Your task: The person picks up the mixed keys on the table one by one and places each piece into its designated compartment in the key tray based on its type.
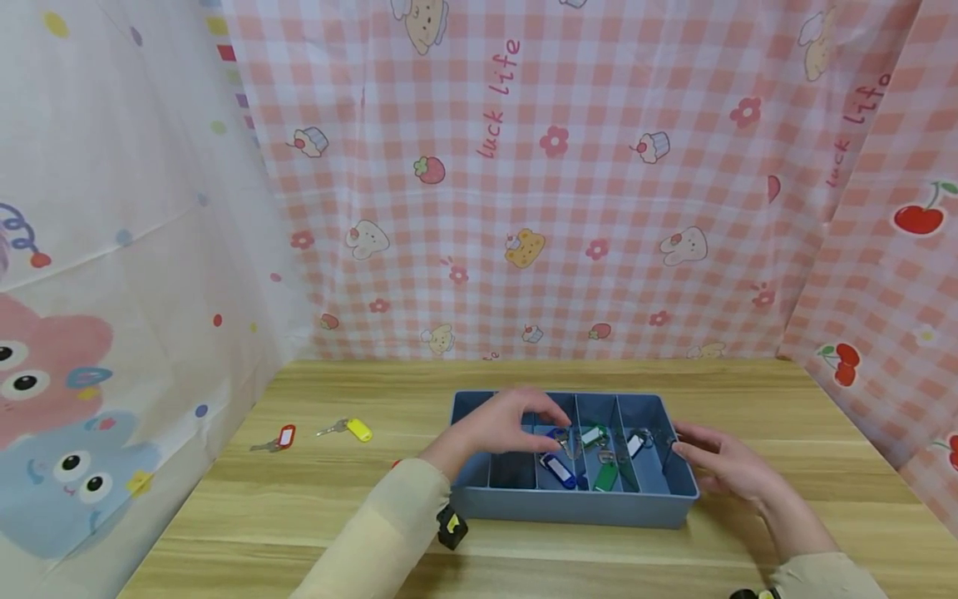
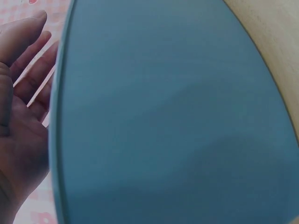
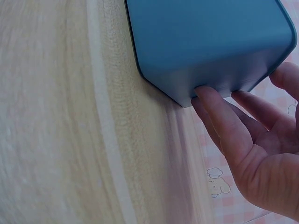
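A blue-grey divided box (image 1: 569, 505) stands on the table, its long outer wall (image 2: 173, 112) filling the left wrist view. Several tagged keys lie in it: a blue key tag (image 1: 557, 471), a green key tag (image 1: 606, 477), another green tag (image 1: 594, 436) and a dark tag with a white label (image 1: 635, 445). My left hand (image 1: 512, 420) hovers over the middle compartments, thumb and fingers apart, with nothing seen between them. At the box's right end, my right hand (image 1: 722, 462) holds the end wall, thumb at the rim and fingertips (image 3: 205, 95) against the outside.
Left of the box, a key with a red tag (image 1: 287, 436) and a key with a yellow tag (image 1: 359, 429) lie on the wooden table (image 1: 314, 516). A bit of red peeks out beside my left sleeve (image 1: 382, 520). Checked cloth (image 1: 554, 200) hangs behind the table.
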`<state>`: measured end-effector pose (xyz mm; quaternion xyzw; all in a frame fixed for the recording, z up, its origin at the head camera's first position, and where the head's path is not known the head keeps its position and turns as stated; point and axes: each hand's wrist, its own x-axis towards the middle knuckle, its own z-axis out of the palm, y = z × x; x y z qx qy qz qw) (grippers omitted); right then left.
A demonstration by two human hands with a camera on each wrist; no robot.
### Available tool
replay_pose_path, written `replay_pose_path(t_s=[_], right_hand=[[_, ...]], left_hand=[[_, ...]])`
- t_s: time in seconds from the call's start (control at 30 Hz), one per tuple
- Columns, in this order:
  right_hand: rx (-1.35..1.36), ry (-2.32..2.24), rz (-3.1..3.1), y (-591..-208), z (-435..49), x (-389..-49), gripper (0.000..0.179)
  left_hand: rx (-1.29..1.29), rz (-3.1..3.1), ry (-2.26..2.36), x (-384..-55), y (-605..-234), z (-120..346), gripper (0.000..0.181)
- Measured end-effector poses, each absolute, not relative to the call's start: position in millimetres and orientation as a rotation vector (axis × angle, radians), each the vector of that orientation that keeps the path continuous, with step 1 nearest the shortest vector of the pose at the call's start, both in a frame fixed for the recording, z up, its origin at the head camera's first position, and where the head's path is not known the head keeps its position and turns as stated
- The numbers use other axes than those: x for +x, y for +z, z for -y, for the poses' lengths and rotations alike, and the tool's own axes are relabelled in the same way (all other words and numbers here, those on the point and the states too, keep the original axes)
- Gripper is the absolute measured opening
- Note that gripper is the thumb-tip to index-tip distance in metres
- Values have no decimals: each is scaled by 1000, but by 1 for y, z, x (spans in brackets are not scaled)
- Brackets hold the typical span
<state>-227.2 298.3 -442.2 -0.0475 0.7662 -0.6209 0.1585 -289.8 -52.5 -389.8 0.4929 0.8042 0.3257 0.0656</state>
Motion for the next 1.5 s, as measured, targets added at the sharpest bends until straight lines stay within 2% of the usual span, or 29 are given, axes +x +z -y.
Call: replay_pose_path(t_s=[0.8,1.23,1.5], right_hand=[[-119,-1744,-2207,-442,-300,-227,68],[-115,-1764,-2193,-441,-298,-226,70],[-150,-1765,-2184,-441,-299,-227,69]], left_hand=[[1715,-2672,769,-263,-387,73,46],[1687,-2828,903,-257,-383,117,48],[1650,-2997,820,-255,-383,147,52]])
